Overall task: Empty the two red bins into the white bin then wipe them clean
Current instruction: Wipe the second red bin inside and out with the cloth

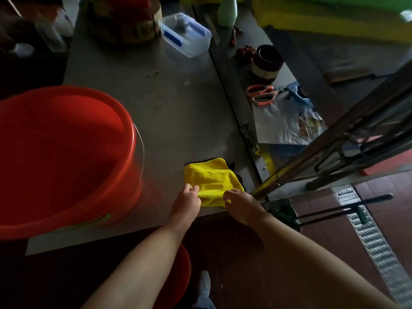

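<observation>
A large red bin [58, 152] stands on the grey table [169, 112] at the left, its inside dark and seemingly empty. A yellow cloth [211, 177] lies folded near the table's front edge. My left hand [187, 200] pinches the cloth's near left corner. My right hand [240, 205] pinches its near right edge. A second red bin [180, 273] shows partly on the floor below the table, between my arms. No white bin is in view.
At the back stand a clear plastic box [186, 34] with a blue handle, a round wooden block [124, 21] and a pale green bottle [227, 11]. Orange scissors [262, 94] and a dark cup [266, 61] lie right. Metal poles [334, 141] lean right.
</observation>
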